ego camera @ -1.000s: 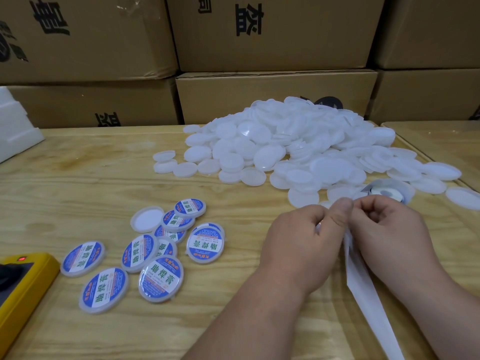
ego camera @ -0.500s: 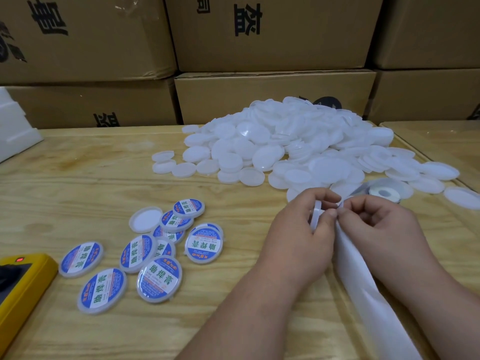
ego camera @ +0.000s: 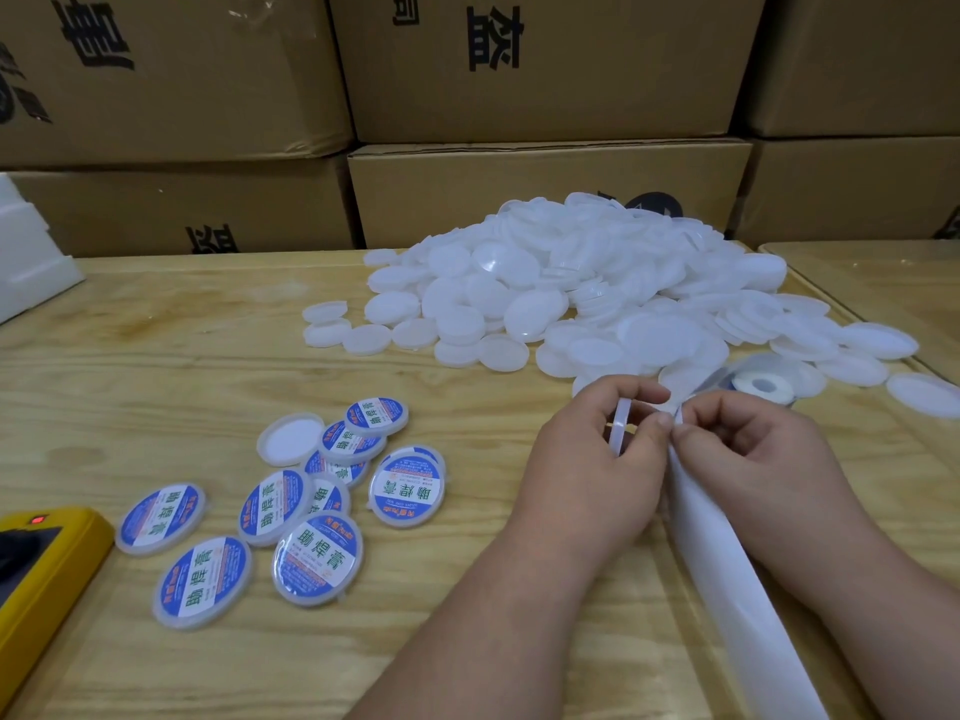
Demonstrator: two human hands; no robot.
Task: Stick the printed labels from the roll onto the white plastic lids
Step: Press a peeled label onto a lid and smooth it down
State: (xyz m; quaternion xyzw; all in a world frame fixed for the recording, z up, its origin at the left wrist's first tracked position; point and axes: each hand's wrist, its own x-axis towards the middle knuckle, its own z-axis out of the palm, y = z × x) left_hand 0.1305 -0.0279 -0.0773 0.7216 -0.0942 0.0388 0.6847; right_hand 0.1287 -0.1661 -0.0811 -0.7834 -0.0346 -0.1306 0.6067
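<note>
Wooden worktop [ego camera: 156, 356], centre right: left hand [ego camera: 587, 470] fingers pinch white lid [ego camera: 621, 426] on edge; right hand [ego camera: 753, 459] fingers pinch backing strip [ego camera: 727, 574].

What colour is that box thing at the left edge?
Yellow device, with a small red light, in the head view.

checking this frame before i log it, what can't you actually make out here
- Label: none shows in the head view; the right hand pinches the backing strip where it would sit.
- Lid in the left hand: edge-on, its face unseen.
- Label roll: partly behind the hands.
- Yellow device: cut off by the left edge.
</note>
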